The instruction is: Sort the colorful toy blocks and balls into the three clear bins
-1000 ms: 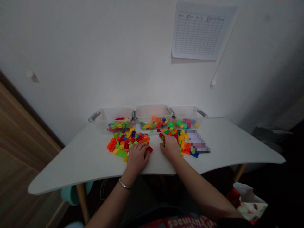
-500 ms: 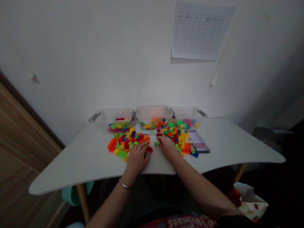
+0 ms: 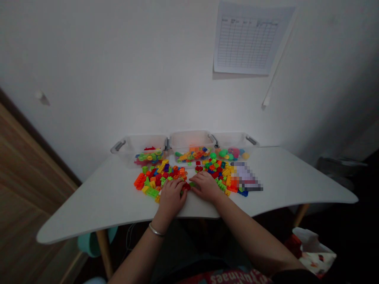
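Note:
Near the front of the white table, my left hand point(image 3: 171, 197) is closed around a red toy brick point(image 3: 186, 186) between thumb and fingers. Close to it on the right, my right hand point(image 3: 206, 187) pinches a small green brick point(image 3: 192, 184), partly covered by the fingers. The two bricks are very near each other; whether they touch I cannot tell. Beyond my left hand spreads a heap of mixed bricks point(image 3: 154, 177), and a second heap point(image 3: 217, 169) lies past my right hand.
Three clear plastic bins line the wall: the left bin point(image 3: 145, 141), the middle bin point(image 3: 192, 139) and the right bin point(image 3: 232, 139), all holding colourful pieces. A blurred flat object point(image 3: 247, 177) lies right of the heaps. The table's front edge point(image 3: 198, 217) runs below my wrists.
My right hand has shifted slightly left and nearer to me, bringing the green brick close to the red one. My left hand has hardly moved.

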Available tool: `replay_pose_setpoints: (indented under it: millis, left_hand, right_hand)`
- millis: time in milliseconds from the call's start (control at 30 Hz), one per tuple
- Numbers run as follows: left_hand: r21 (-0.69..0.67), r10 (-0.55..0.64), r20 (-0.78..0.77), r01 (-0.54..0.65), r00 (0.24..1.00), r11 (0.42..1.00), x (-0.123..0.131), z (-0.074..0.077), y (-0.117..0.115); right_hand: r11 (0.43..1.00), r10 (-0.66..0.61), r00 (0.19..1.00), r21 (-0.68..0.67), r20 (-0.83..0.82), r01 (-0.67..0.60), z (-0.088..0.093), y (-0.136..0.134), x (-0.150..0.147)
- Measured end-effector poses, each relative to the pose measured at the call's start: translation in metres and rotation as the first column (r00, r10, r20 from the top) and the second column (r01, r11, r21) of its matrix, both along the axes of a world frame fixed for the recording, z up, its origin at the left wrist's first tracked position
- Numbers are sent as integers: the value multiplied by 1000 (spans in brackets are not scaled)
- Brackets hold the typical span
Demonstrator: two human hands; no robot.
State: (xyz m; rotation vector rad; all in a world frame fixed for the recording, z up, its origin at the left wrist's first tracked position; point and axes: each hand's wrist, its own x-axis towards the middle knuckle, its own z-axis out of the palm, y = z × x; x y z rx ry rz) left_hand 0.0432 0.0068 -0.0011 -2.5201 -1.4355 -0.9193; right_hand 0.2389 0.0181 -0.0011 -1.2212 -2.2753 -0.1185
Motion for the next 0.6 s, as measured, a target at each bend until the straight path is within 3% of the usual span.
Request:
replay_pose_setpoints:
  millis: [200, 400, 500, 600]
  left_hand:
    - [5, -3, -3, 3, 1000, 1000, 0, -1, 0]
    - [-9, -3, -9, 3, 1000, 1000, -1, -1, 0]
    - [-17, -1, -6, 0, 1000, 1000, -1, -1, 0]
    - [-16, 5, -2, -5, 1000, 1000, 0, -1, 0]
  right_hand:
    - [1000, -2, 1000, -22, -28, 2, -2, 1, -1]
    - [991, -134, 941, -21, -311, 134, -7, 17, 3]
    - [989, -73, 883, 77, -464, 122, 8, 36, 11]
    - [967, -56, 823, 174, -565, 185, 37, 60, 19]
